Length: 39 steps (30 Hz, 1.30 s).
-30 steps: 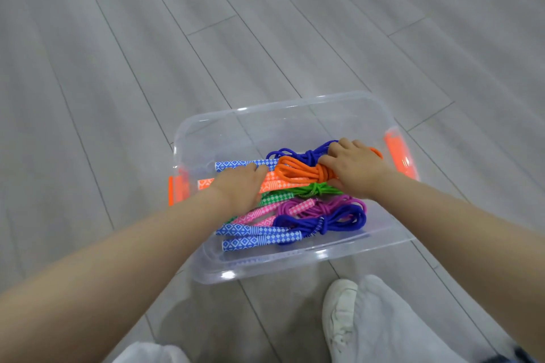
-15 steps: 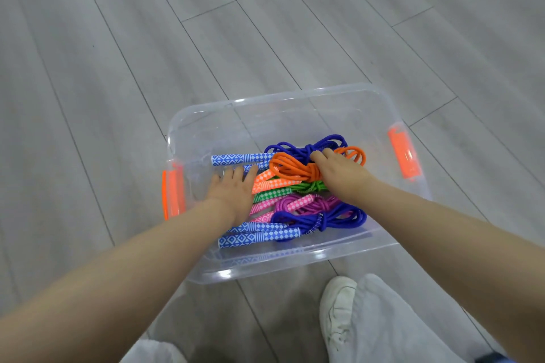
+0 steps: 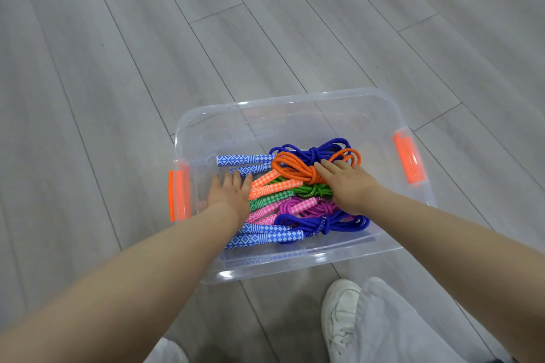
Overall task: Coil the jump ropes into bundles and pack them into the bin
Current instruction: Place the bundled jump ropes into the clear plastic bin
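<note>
A clear plastic bin (image 3: pixel 295 99) with orange side latches stands on the floor. Several coiled jump ropes lie in it side by side: a blue one (image 3: pixel 312 150) at the back, then an orange one (image 3: pixel 290 169), a green one (image 3: pixel 309 190), a pink and purple one (image 3: pixel 298 205), and a second blue one (image 3: pixel 339 225) at the front. My left hand (image 3: pixel 230 193) lies flat, fingers straight, at the handle ends on the left. With straight fingers my right hand (image 3: pixel 343 186) presses on the orange and green coils.
The bin sits on grey wood-plank flooring (image 3: pixel 206 38). Its orange latches are at the left (image 3: pixel 178 194) and right (image 3: pixel 410 158) ends. My white shoe (image 3: pixel 339 312) and light trouser leg (image 3: pixel 413 330) are just in front of the bin.
My right hand has slid back from the far coils and flattened on the orange and green ropes. My left hand has moved left off the orange handles to their ends.
</note>
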Each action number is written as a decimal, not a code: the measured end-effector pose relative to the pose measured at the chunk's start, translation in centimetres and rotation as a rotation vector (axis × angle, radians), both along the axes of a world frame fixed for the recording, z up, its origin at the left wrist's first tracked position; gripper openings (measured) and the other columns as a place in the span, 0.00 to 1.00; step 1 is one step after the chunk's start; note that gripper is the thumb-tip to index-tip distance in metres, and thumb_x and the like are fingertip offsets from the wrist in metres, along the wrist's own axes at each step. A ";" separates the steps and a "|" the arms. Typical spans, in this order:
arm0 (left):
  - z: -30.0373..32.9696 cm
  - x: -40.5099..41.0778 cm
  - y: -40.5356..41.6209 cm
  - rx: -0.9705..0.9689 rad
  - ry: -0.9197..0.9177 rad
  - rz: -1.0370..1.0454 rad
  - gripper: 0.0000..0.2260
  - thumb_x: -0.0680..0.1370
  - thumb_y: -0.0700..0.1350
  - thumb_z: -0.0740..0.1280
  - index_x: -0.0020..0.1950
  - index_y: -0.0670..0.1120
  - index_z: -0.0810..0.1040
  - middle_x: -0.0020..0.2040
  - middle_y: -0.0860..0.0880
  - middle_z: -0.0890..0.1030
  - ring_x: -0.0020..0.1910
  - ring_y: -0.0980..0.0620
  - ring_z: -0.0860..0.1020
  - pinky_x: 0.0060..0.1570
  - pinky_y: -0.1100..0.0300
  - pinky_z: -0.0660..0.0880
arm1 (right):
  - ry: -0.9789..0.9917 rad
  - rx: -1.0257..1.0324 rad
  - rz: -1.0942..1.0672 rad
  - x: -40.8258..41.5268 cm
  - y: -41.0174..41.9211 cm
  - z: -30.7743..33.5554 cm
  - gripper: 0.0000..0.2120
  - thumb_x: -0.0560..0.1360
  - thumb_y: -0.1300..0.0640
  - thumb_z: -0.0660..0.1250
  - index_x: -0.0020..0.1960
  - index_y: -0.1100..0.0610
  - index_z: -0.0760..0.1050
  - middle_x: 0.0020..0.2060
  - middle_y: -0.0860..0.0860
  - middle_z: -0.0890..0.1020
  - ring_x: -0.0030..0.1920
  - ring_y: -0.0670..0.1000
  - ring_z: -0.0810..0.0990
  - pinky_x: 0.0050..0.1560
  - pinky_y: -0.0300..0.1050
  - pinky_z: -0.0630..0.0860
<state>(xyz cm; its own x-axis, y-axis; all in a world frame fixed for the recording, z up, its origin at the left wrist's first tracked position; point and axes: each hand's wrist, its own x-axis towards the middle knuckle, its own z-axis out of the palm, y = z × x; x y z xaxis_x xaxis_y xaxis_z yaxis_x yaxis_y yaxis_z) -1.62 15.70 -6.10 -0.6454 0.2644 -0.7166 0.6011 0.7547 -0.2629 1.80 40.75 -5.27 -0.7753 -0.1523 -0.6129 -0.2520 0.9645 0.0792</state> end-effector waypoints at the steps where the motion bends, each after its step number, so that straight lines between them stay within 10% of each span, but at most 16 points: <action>1: -0.1 -0.1 -0.1 -0.002 0.002 0.000 0.32 0.82 0.47 0.52 0.78 0.43 0.35 0.79 0.39 0.44 0.78 0.38 0.46 0.74 0.40 0.49 | 0.004 0.041 0.014 -0.3 -0.1 0.0 0.37 0.78 0.56 0.60 0.80 0.55 0.43 0.78 0.55 0.53 0.76 0.59 0.56 0.72 0.57 0.58; 17: 4.0 0.4 -0.7 0.342 0.182 -0.161 0.32 0.82 0.56 0.53 0.80 0.44 0.42 0.80 0.43 0.49 0.78 0.42 0.49 0.76 0.45 0.46 | 0.094 -0.003 0.099 -0.5 -1.8 4.2 0.35 0.77 0.54 0.60 0.79 0.56 0.48 0.78 0.54 0.57 0.77 0.56 0.56 0.74 0.52 0.56; 22: 7.4 0.2 -4.5 0.719 0.330 -0.119 0.29 0.77 0.54 0.55 0.76 0.43 0.63 0.74 0.41 0.68 0.72 0.42 0.66 0.72 0.46 0.59 | 0.142 -0.137 0.212 -1.6 -4.6 9.5 0.33 0.77 0.56 0.60 0.79 0.53 0.53 0.76 0.51 0.61 0.75 0.54 0.59 0.73 0.50 0.59; 28: 9.6 0.6 -11.5 1.004 0.473 0.203 0.30 0.76 0.53 0.54 0.76 0.42 0.64 0.74 0.42 0.67 0.71 0.42 0.67 0.71 0.49 0.59 | 0.248 -0.219 0.356 -3.7 -11.6 13.4 0.29 0.74 0.57 0.63 0.75 0.56 0.64 0.72 0.57 0.69 0.72 0.61 0.67 0.69 0.56 0.65; 39: 1.9 6.4 -27.2 0.906 0.533 0.853 0.30 0.78 0.47 0.62 0.79 0.46 0.56 0.78 0.44 0.58 0.77 0.44 0.57 0.75 0.51 0.52 | 0.212 -0.506 0.465 -5.5 -32.5 10.1 0.30 0.72 0.58 0.63 0.74 0.61 0.64 0.69 0.58 0.70 0.69 0.61 0.67 0.67 0.58 0.66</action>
<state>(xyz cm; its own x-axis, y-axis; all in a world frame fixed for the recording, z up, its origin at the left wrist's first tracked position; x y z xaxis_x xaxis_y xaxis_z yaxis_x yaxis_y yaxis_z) 4.78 -11.50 -4.17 -0.9865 -0.1129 -0.1187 -0.1560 0.8689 0.4698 -3.67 8.27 4.86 -0.6555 -0.7215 -0.2229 -0.6746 0.6921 -0.2565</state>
